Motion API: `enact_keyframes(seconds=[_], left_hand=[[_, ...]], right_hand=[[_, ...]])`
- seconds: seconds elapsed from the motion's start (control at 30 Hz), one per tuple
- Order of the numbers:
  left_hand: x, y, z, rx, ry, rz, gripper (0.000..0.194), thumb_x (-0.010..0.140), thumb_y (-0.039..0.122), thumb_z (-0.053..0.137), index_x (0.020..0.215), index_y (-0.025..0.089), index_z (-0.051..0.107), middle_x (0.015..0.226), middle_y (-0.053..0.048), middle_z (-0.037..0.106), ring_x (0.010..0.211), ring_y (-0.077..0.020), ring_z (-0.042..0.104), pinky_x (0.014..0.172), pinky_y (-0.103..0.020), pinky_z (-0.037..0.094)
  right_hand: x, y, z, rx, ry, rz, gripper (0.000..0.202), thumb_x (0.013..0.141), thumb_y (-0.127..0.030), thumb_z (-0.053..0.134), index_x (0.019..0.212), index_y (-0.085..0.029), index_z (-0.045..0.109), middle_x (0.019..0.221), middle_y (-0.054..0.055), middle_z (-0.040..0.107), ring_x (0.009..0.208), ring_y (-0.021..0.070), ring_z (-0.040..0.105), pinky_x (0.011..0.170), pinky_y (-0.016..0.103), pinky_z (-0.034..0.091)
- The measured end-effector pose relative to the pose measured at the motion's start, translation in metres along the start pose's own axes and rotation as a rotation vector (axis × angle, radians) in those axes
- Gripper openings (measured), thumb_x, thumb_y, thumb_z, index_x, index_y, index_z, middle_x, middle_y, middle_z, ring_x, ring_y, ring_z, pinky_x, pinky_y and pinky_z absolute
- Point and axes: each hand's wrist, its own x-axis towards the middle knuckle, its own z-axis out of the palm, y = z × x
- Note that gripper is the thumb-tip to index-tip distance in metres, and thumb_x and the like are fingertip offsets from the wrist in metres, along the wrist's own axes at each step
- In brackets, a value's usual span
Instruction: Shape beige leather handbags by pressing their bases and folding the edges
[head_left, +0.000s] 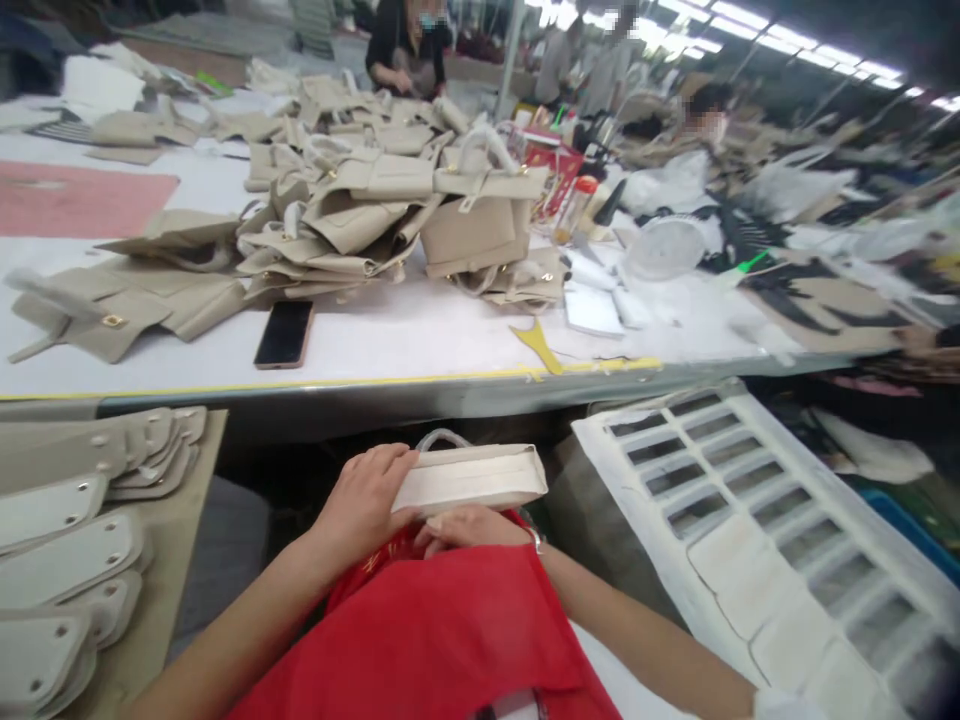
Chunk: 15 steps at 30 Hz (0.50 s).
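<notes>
Cream bag (472, 478), a pale looped handle (442, 432) showing behind it, is held by a worker above a red apron (420, 630), just off the near edge of a white table (420, 345). The left hand (367, 492) is clamped on the bag's left end, fingers over the top; the right hand (472, 527) is at its lower side with fingers curled, though whether they grip it cannot be told. Near the table's front edge lie a dark-screened phone (283, 335), toward the left, and a yellow tool (537, 347), right of center. Beige bags (382, 180) pile up behind them. Another person (409, 60) in dark clothing is at the far edge.
</notes>
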Motion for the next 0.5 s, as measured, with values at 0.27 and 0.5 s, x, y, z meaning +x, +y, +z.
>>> enact_keyframes(seconds=[0.27,0.5], left_hand=[[0.071,0.080,0.061,-0.043,-0.110,0.108,0.083,0.064,0.054,0.065,0.130,0.010,0.041,0.129,-0.021,0.046,0.116,-0.0333,0.044,0.098,-0.047,0.032],[0.087,0.098,0.085,-0.027,-0.142,0.077,0.081,0.063,0.049,0.061,0.130,0.008,0.042,0.130,-0.018,0.046,0.117,-0.0322,0.042,0.101,-0.044,0.029]], right_hand=[[-0.061,-0.032,-0.133,-0.463,0.772,-0.013,0.037,0.086,-0.045,0.040,0.084,-0.014,0.061,0.066,0.001,0.061,0.047,0.0078,0.050,0.046,0.019,0.037],[-0.006,-0.079,-0.238,-1.012,1.171,0.109,0.027,0.082,-0.030,0.051,0.100,-0.013,0.061,0.108,0.014,0.059,0.105,0.0224,0.052,0.088,0.030,0.038]])
